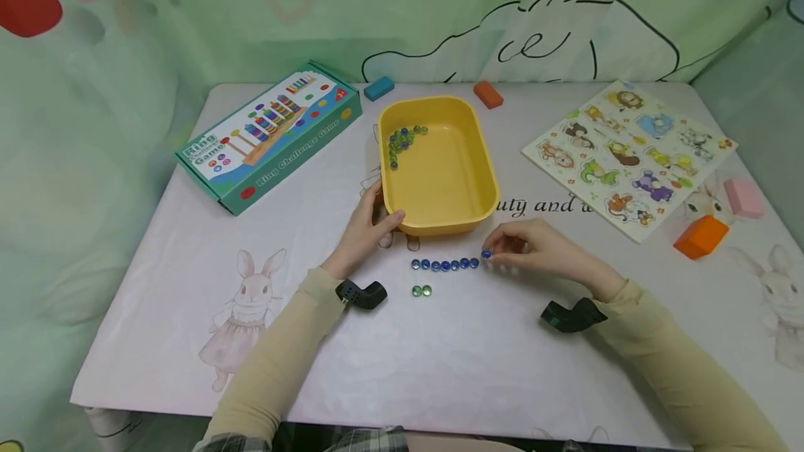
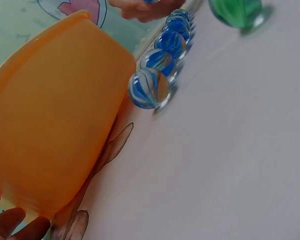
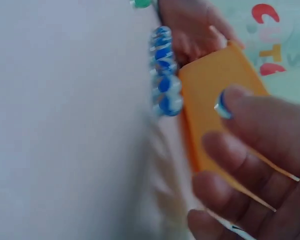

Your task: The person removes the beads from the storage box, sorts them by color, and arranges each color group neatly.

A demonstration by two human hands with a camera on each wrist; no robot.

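A yellow tub point(image 1: 440, 173) stands mid-table with several green and blue marbles point(image 1: 402, 139) in its far left corner. My left hand point(image 1: 370, 225) grips the tub's near left corner point(image 2: 50, 145). In front of the tub lies a row of several blue marbles point(image 1: 444, 264) point(image 2: 162, 60) point(image 3: 164, 70). My right hand point(image 1: 511, 246) pinches one more blue marble point(image 1: 486, 254) point(image 3: 222, 104) at the row's right end. Two green marbles point(image 1: 421, 290) point(image 2: 237, 11) lie just nearer to me.
A teal ring game box point(image 1: 270, 132) lies at the left, an animal puzzle board point(image 1: 628, 155) at the right. Blue point(image 1: 379, 88), red-orange point(image 1: 488, 94), pink point(image 1: 743, 197) and orange point(image 1: 700, 236) blocks sit around the edges. A curtain hangs behind the table.
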